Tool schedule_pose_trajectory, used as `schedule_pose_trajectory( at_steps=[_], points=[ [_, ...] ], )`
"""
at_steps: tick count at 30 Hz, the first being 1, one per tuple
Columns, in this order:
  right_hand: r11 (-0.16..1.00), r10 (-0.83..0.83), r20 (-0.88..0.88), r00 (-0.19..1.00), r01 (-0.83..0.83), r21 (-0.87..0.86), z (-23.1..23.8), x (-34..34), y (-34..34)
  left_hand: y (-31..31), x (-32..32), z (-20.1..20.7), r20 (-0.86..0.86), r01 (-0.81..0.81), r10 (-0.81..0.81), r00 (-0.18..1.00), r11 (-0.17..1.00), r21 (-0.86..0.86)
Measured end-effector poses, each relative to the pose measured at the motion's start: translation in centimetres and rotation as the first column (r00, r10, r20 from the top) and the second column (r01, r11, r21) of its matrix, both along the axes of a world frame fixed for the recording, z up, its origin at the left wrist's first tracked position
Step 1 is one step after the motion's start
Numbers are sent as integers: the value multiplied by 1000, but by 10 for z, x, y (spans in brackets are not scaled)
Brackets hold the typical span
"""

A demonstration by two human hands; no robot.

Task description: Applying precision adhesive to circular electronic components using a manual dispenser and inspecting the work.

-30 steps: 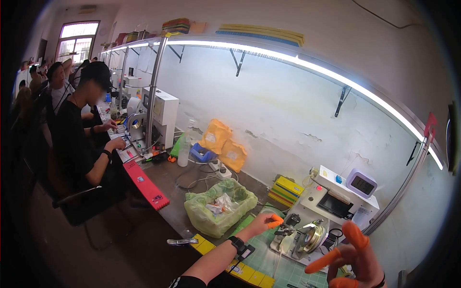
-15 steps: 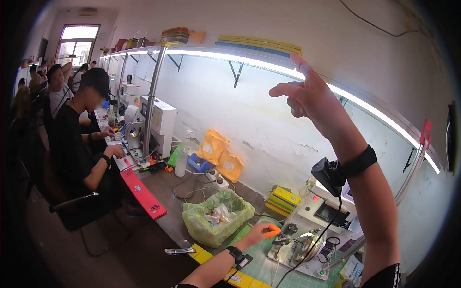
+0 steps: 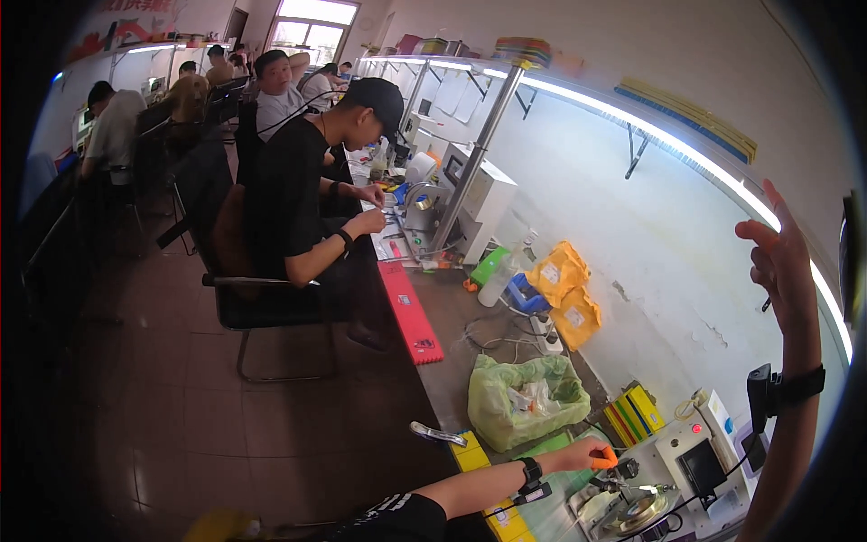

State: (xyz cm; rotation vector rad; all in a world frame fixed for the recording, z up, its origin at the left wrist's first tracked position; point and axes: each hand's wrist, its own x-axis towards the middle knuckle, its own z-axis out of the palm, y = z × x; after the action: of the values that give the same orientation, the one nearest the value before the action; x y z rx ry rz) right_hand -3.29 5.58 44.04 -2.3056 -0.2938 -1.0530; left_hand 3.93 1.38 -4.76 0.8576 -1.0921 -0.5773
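Observation:
My left hand (image 3: 582, 454) reaches over the workbench beside a small bench machine (image 3: 632, 506) with a reel. Orange covers (image 3: 604, 457) sit on its fingertips, which are pressed together. Whatever may be between them is too small to make out. My right hand (image 3: 782, 262) is raised at the far right, in front of the wall and the light strip (image 3: 664, 133). Its index finger points up, the thumb stands out, the other fingers curl, and nothing is in it. Both wrists wear black straps with small devices.
A bin lined with a green bag (image 3: 515, 420) stands by my left hand. Behind it are yellow packets (image 3: 558, 275), a clear bottle (image 3: 498, 285) and striped yellow blocks (image 3: 635, 415). A red strip (image 3: 411, 316) lies along the bench edge. A seated person (image 3: 298, 190) works farther left.
The view has swung left, so the bench and wall appear farther right. My right hand has come away from the yellow and blue strips on the shelf. My left hand stays by the machine.

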Motion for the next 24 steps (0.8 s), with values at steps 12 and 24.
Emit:
schedule_pose_trajectory(
  at_steps=[12, 24],
  points=[
    [987, -141, -15, 990, 139, -81, -3, -1, -4, 5, 1, -3, -11, 23, -23, 1000, 1000, 1],
    [997, -69, 25, 997, 68, 22, -12, -3, 26, 9, 3, -5, 3, -8, 8, 1000, 1000, 3]
  ],
)
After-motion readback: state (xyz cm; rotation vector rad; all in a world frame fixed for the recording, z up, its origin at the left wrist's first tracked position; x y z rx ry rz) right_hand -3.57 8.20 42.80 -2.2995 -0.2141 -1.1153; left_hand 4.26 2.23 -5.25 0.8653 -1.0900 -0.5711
